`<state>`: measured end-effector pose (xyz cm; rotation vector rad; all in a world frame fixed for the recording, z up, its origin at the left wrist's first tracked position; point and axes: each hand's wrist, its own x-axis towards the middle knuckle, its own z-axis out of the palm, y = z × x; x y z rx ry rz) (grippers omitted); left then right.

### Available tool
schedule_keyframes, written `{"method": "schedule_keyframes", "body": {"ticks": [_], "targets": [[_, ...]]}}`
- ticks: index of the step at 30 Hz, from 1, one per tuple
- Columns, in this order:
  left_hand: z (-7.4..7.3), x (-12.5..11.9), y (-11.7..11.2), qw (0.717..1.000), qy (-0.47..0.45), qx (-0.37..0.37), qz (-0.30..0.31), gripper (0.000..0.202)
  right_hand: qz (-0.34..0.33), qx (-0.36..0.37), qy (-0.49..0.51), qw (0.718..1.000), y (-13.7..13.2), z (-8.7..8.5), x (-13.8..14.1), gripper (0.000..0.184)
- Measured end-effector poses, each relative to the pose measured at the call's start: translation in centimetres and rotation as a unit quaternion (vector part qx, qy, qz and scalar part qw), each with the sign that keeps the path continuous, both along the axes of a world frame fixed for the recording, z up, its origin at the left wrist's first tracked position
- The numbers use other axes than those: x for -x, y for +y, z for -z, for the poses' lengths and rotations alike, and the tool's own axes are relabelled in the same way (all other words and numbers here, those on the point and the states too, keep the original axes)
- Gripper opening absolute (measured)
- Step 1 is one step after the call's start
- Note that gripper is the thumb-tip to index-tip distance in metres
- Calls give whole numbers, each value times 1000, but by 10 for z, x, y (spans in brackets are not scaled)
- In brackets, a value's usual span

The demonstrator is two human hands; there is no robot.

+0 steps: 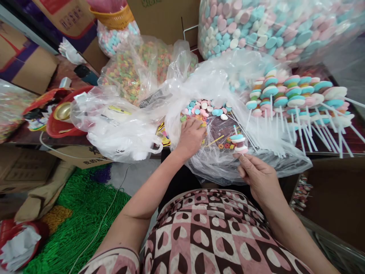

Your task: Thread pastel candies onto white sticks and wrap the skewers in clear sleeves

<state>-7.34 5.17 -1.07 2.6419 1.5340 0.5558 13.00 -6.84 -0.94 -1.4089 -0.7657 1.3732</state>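
My right hand [259,175] pinches the lower end of a candy skewer [238,144], which stands upright with blue, white and pink marshmallows on its stick. The stick's bare tip pokes out above the marshmallows. My left hand [192,135] reaches palm-down into colourful gummy rings [203,121], its fingers bent, and whatever sits under the fingertips is hidden. Beyond them lies a pile of pink, white and blue marshmallows [203,107]. More gummy rings [226,145] and a yellow stick [215,141] are between my hands, on clear plastic sheeting [211,167].
Finished marshmallow skewers [296,95] are stacked at the right, sticks jutting toward me. Loose white sticks [245,129] lie beside them. Behind stand a large marshmallow bag [273,30] and a gummy bag [137,68]. A red basin [64,123] is at left; green strands [74,217] cover the floor.
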Motion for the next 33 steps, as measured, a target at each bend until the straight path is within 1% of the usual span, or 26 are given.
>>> {"method": "schedule_keyframes", "body": {"ticks": [2,5,8,10,12,16,19,24,27,30,32,33], "targets": [[-1,5,1,999,-50,9,-19,11,13,2,2,1000,1,-1,-1,38],[-7,16,9,992,-110,25,-62,11,13,4,5,1000,2,-2,0,40],[-14,24,14,990,-119,35,-73,12,5,1,3,1000,2,-2,2,40],[-16,24,13,992,-98,45,-60,12,3,-2,-1,1000,2,-1,2,38],[-14,20,9,996,-61,42,-52,15,-1,0,-3,1000,1,-1,3,37],[-8,12,2,999,19,-3,-44,17,-6,14,5,1000,-1,-1,4,36],[-7,10,2,997,65,-27,-36,18,-9,13,17,1000,-2,0,5,33],[-10,10,2,994,106,-34,-1,22,-14,8,20,1000,-2,2,5,32],[-12,8,-2,993,113,-22,6,21,-23,8,11,1000,-2,3,5,33],[-14,6,-5,996,87,2,-3,18,-33,5,-1,999,-2,4,6,34],[-17,5,-6,999,26,27,-17,13,-46,6,-11,999,-2,5,6,35],[-18,4,-5,998,-27,49,-27,9,-57,7,-16,998,-3,5,6,36]]}}
